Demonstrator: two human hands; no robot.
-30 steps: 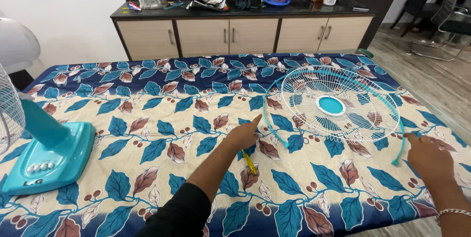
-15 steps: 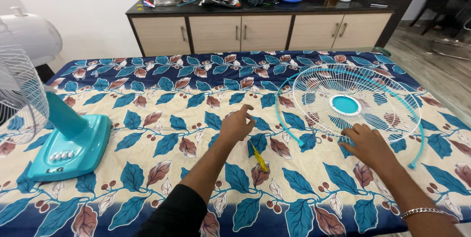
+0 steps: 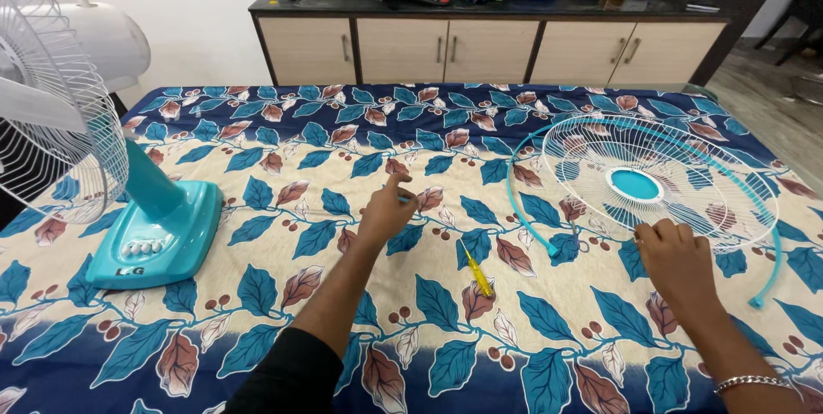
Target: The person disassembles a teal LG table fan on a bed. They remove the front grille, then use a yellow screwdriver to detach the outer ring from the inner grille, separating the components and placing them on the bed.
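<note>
White wire fan guard (image 3: 660, 183) with a teal hub lies flat on the right of the leaf-patterned blue and cream tablecloth (image 3: 283, 200), ringed by a loose teal plastic rim band (image 3: 525, 208) whose open ends point toward the near edge. The right hand (image 3: 677, 255) rests on the near edge of this guard, fingers curled loosely over the wires; whether they pinch a wire or only lie on it cannot be told. The guard stretches away from that hand, far and slightly right, so the right hand is plainly the nearer of the two.

The left hand (image 3: 386, 208) hovers mid-table over the cloth, fingers loosely spread with the index extended, holding nothing. A small yellow-handled screwdriver (image 3: 477, 268) lies between the two hands, just near and right of the left hand, its long axis running from far-left to near-right.

At the far left stands a teal table fan base (image 3: 159, 238) with its white rear grille (image 3: 51, 114) upright. A wooden sideboard (image 3: 480, 41) with clutter on top lines the far wall.
</note>
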